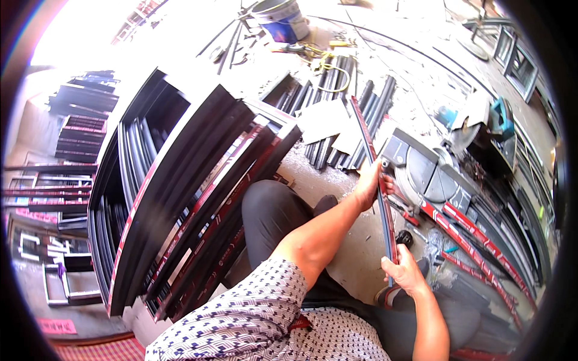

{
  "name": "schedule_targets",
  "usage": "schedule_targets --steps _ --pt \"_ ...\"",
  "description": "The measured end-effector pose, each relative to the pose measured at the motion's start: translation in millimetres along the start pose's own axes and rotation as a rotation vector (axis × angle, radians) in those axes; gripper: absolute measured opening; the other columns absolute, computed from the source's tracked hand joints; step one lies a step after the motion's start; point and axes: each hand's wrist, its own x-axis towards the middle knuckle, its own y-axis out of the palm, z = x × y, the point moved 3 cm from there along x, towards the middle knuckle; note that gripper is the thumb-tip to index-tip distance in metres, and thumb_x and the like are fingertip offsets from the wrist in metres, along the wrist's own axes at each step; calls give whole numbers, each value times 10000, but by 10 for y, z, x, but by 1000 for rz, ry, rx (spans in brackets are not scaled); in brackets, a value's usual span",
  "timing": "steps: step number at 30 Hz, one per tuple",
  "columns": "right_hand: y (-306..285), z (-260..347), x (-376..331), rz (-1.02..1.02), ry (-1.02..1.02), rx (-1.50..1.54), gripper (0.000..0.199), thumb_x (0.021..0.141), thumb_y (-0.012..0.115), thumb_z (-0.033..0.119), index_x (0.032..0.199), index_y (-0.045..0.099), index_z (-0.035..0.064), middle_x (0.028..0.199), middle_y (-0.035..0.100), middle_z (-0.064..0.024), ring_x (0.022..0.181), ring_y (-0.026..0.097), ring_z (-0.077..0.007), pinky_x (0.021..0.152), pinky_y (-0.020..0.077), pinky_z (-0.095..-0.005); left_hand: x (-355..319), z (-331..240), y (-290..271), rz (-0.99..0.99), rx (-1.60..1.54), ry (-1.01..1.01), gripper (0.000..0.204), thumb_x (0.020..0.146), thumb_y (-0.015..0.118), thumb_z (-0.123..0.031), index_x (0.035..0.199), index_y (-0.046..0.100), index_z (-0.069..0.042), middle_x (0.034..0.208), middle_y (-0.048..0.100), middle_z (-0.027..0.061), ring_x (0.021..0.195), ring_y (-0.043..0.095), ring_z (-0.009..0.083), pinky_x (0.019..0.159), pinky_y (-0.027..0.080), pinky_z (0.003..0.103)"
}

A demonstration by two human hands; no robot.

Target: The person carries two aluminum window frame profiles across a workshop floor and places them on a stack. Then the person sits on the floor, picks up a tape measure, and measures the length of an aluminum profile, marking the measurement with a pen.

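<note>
Floor (348,245) lies beneath; left hand (368,185) and right hand (406,272) fingers pinch a strip (386,222) that, swung, could hit the saw (421,171).

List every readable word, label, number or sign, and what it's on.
None reads clearly enough to quote.
Pink sign, lower left: dark characters, too small.
Blue-and-white bucket: any markings too blurred.
Held profile: red strip, any print too small.
Black profile stack: red and white strips with markings, too small and blurred.
Red-striped profiles, right: white marks, too small.
</note>
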Motion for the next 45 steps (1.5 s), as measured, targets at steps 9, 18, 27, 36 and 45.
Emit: schedule_targets --steps 9,18,27,36,45 --pt "-23 73 -10 -193 -10 -642 483 875 720 362 1085 501 -14 891 695 -299 897 690 -485 827 529 -532 -68 77 9 15 -30 -35 436 1004 650 -450 1168 480 -83 945 643 148 797 714 271 704 633 420" --pt "-24 48 28 -218 -62 -823 512 892 703 366 1113 434 -9 899 695 -328 865 681 -521 810 531 -577 -134 33 38 4 -44 -9 270 1004 669 -331 1028 591 -73 773 646 74 685 666 219 673 594 390" --pt "-18 29 48 -229 -116 -874 537 890 712 397 1122 448 -9 960 698 -331 905 677 -526 830 527 -588 -170 -76 83 5 -84 38 227 995 671 -295 931 596 -91 772 602 21 655 601 168 682 557 359" --pt "-30 151 2 -187 -65 -824 563 896 723 426 1134 474 -19 944 698 -313 907 682 -514 833 532 -565 -214 -142 154 6 -116 -4 226 1011 642 -302 922 569 -107 745 592 23 654 594 181 650 530 346" --pt "-15 298 22 -218 -206 -770 536 905 725 410 1108 470 -15 940 693 -319 916 676 -517 833 530 -561 -254 -417 230 42 -147 78 265 1009 651 -377 941 570 -134 743 588 -5 646 583 157 669 529 341"
